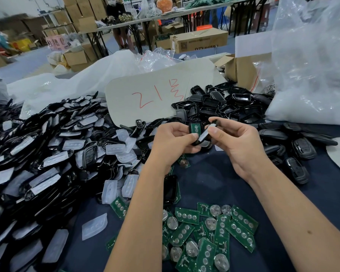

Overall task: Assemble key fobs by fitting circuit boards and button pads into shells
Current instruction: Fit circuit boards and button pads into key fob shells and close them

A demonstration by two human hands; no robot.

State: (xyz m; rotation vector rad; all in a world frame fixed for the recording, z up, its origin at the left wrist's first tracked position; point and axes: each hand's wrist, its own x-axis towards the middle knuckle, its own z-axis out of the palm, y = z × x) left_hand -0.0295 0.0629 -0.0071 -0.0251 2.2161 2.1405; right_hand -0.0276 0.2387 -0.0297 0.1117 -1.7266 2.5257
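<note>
1. Heap of shells [37,154]: glossy black plastic
2. Button pads [114,149]: translucent, milky, soft-looking rubbery plastic
3. Circuit boards [241,222]: green, with dull silvery metal discs
4. Table cover [214,183]: matt dark blue cloth
5. Bags [312,65]: thin, shiny, crinkled clear plastic
6. Boxes [200,42]: matt brown cardboard
7. Finished fobs [302,148]: duller black plastic

Readable marks: two

"21" and one further handwritten character, not made out, are written in red on the pale card [161,91]. Behind the card, on the floor, "DTV" is printed in dark letters on the side of a brown carton [199,42], followed by small characters too blurred to be read; a square code is printed left of them.
</note>
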